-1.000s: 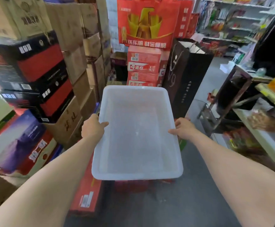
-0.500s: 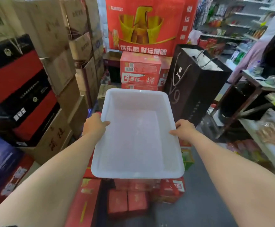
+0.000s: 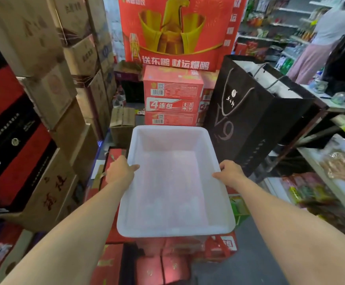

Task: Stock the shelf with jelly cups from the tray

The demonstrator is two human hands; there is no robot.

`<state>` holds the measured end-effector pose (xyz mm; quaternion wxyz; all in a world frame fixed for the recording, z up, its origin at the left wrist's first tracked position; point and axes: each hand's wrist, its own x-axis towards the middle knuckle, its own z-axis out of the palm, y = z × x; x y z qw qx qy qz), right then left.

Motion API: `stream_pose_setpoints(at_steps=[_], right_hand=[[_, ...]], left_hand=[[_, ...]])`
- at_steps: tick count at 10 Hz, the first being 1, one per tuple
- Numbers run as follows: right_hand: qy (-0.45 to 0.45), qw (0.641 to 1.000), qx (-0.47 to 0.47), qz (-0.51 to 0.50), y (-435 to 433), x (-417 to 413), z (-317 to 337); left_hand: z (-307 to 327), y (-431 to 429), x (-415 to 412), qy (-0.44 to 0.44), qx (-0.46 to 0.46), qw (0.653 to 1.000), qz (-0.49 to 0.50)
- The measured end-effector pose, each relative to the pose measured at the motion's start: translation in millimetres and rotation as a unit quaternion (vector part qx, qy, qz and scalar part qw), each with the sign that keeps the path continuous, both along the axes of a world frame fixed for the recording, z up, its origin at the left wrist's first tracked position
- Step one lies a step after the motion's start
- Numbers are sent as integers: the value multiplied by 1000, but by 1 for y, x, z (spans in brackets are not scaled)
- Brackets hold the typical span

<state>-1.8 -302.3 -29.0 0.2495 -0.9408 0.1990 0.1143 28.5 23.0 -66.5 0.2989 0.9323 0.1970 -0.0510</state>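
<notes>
Gripping the tray (image 3: pixel 175 231) by its rims with curled fingers, left hand (image 3: pixel 119 172) and right hand (image 3: pixel 229 174) faced red cartons (image 3: pixel 172 95) and a black bag (image 3: pixel 249 120) ahead; grey floor (image 3: pixel 251 264) lay open right.

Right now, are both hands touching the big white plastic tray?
Touching. The head view shows the left hand gripping the left rim of the white plastic tray, thumb hooked over it, and the right hand gripping the right rim.

The tray (image 3: pixel 175 231) is white, smooth, half-clear plastic. The brown boxes (image 3: pixel 50 95) are matt cardboard. The black bag (image 3: pixel 247 124) looks like matt paper.
</notes>
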Motion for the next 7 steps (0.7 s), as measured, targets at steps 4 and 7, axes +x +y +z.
stream_pose_setpoints(at_steps=[4, 7], right_hand=[[-32, 992, -93, 83, 22, -42, 49], [-172, 962, -149, 151, 25, -134, 151]], left_hand=[[65, -12, -29, -1, 71, 996, -52], [181, -28, -142, -148, 110, 980, -73]])
